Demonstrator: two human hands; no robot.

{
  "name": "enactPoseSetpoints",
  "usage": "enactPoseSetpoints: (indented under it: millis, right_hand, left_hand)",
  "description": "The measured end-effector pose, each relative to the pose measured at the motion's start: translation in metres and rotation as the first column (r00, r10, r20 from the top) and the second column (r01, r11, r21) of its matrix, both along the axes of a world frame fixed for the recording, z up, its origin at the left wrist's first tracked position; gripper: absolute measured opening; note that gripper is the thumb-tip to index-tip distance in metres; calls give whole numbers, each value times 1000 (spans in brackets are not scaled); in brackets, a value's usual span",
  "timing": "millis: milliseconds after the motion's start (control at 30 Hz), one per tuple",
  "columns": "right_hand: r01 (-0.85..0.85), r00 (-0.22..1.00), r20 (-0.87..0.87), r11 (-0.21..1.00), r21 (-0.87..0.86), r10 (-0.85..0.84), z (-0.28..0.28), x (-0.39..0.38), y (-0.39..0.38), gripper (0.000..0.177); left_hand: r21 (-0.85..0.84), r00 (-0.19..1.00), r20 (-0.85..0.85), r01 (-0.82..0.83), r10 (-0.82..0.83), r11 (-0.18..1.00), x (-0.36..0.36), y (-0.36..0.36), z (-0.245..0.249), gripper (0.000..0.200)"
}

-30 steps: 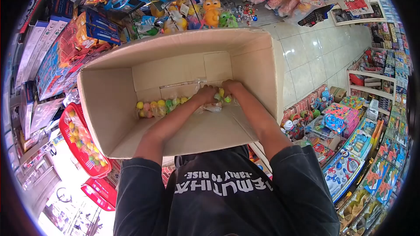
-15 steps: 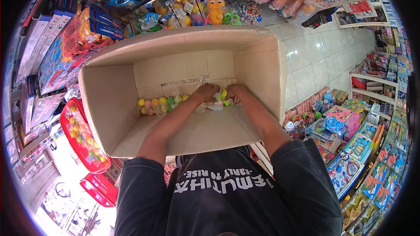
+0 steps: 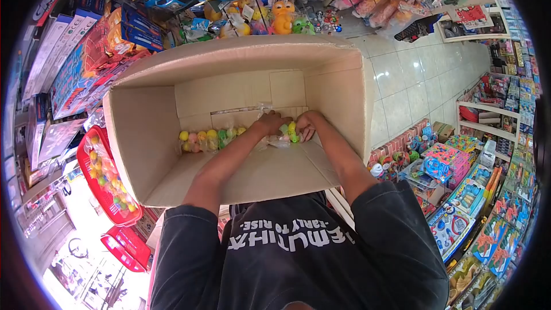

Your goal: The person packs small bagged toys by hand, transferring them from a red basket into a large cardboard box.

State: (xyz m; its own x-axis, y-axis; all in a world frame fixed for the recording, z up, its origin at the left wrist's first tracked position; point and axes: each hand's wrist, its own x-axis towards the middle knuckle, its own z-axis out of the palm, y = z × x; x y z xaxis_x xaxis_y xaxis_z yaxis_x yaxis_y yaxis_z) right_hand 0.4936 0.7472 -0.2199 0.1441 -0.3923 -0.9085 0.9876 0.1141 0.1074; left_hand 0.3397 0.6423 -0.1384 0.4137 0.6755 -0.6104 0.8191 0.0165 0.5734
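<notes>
Inside a large open cardboard box (image 3: 235, 186), both hands work at a row of small colourful balls (image 3: 212, 138) in clear plastic. My left hand (image 3: 270, 122) is closed over the clear plastic wrapping (image 3: 279, 141), its fingers bent and pointing right. Just right of it, my right hand (image 3: 309, 124) has its fingers curled beside a yellow-green ball (image 3: 293, 132). Whatever its fingertips grip is hidden. The row of yellow, pink and green balls stretches left along the box bottom, partly covered by my left forearm.
A red basket (image 3: 135, 216) with more bagged balls stands left of the box, above another red basket (image 3: 123, 252). Hanging toys, including an orange figure (image 3: 283, 17), line the far side. Boxed toys (image 3: 450, 163) are stacked at right beside the tiled floor (image 3: 407, 77).
My right hand has shifted slightly right and its fingers curl more, so the yellow-green ball shows more fully. My left hand stays nearly in place.
</notes>
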Motion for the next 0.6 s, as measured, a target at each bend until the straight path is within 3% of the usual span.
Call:
enactPoseSetpoints:
  millis: [167,267,333,367,433,467,533,567,600]
  right_hand:
    - [-88,994,64,996,27,86,39,-17,1,57]
    - [-190,980,62,981,32,188,73,-35,9,41]
    - [-357,934,42,926,123,355,90,-47,13,41]
    - [-354,935,40,926,128,352,106,-55,17,41]
    - [-554,784,-93,760,340,613,172,-79,18,41]
    - [-551,786,-91,758,349,612,170,-86,18,41]
    - [-632,603,-135,575,520,786,171,-100,23,43]
    - [-629,602,-127,566,533,789,178,-104,27,43]
    - [-526,694,-152,640,560,704,195,-109,26,46]
  left_hand:
    - [-5,1000,-19,2,-2,1000,1,2,0,71]
    - [20,999,40,-26,25,999,-3,6,-4,70]
    - [-2,999,18,-35,35,999,-8,14,5,68]
    - [3,999,15,-33,33,999,-13,19,8,68]
    - [4,1000,10,21,-21,1000,-23,21,11,63]
    - [12,1000,6,23,-23,1000,-30,21,17,63]
    - [113,999,34,15,-19,994,-46,18,34,59]
    - [128,999,27,15,-19,992,-56,15,44,59]
    - [140,999,41,24,-30,990,-67,9,52,56]
